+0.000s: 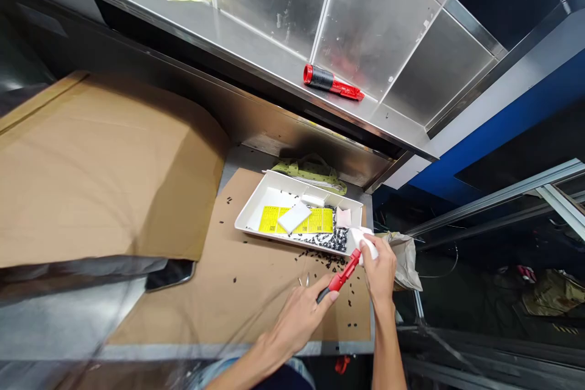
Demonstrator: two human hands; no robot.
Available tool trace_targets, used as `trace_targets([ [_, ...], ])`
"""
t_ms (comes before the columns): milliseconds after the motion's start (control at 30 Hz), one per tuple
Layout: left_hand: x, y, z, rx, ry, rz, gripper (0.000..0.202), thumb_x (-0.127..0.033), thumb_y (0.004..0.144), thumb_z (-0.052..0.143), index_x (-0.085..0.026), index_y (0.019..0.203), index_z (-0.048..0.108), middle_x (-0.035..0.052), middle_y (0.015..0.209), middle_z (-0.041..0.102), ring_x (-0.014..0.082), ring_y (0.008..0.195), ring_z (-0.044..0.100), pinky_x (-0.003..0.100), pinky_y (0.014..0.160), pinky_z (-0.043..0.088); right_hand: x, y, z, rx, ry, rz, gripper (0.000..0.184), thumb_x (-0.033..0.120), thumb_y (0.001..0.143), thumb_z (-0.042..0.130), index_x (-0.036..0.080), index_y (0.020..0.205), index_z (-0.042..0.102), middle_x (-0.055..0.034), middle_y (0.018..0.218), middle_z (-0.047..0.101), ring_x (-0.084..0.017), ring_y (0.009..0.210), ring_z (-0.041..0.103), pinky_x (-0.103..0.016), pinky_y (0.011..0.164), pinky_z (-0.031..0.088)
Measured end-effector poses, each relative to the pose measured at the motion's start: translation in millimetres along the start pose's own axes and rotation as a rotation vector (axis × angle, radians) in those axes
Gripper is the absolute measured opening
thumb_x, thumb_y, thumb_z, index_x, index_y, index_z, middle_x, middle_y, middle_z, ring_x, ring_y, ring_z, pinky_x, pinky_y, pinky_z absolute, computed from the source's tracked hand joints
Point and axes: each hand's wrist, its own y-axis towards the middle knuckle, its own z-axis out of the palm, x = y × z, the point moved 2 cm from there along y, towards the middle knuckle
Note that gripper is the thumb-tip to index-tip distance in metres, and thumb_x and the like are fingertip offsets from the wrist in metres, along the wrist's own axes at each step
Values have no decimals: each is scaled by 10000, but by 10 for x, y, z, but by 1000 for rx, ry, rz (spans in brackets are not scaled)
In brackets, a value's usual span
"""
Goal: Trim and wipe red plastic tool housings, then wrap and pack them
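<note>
My left hand (305, 312) is closed around the black end of a red-and-black plastic handle part (343, 275), which slants up to the right. My right hand (380, 265) pinches a soft white cloth (365, 240) at the red tip of that part; the cloth's exact material is hard to make out. Just beyond both hands lies a white tray (250, 214). It holds yellow printed labels (270, 219), a white block (295, 217), a small pink pad (343, 217) and many small black pieces (322, 240).
Cardboard (256, 304) covers the worktop, with black pieces scattered on it. A large cardboard box (109, 164) stands at left. Another red-and-black part (333, 82) lies on the metal shelf above. A green patterned pouch (311, 172) sits behind the tray; a pale bag (406, 261) hangs at right.
</note>
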Motion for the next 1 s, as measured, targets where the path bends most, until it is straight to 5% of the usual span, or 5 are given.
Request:
trace_targets([
  [133, -27, -14, -49, 86, -115, 44, 505, -543, 932, 446, -317, 1367, 567, 10, 1385, 588, 267, 1283, 537, 369, 1089, 372, -73, -9, -196, 27, 78, -126, 268, 315, 948, 506, 200, 1062, 719, -74, 974, 670, -190, 908, 640, -312, 801, 492],
  [400, -130, 0, -151, 102, -52, 27, 491, -544, 947, 401, -354, 1375, 548, -12, 1389, 578, 294, 1289, 532, 432, 1106, 362, -149, -262, -448, 53, 81, -234, 265, 226, 945, 540, 227, 1170, 680, -73, 995, 650, -174, 895, 643, -293, 758, 508],
  [600, -62, 24, -137, 85, -40, 5, 610, -618, 903, 410, -276, 1389, 548, 46, 956, 749, 224, 735, 653, 342, 755, 524, -45, -132, -252, 87, 1, -291, 267, 225, 973, 488, 219, 1144, 694, -62, 940, 621, -154, 831, 626, -257, 701, 483],
  [733, 35, 78, -72, 208, -459, -157, 866, -760, 825, 371, -164, 1451, 415, -16, 517, 567, 136, 373, 418, 224, 373, 297, 38, -244, -184, 12, 48, -251, 282, 231, 980, 483, 212, 1192, 668, -68, 949, 628, -160, 835, 626, -270, 726, 489],
  [1000, 5, 32, -111, 347, -797, -275, 758, -762, 809, 461, -149, 1255, 444, -62, 418, 477, 55, 306, 235, 182, 353, 93, 69, -129, -86, -77, -16, -241, 303, 279, 987, 477, 201, 1192, 686, -79, 922, 618, -172, 824, 611, -283, 703, 473],
])
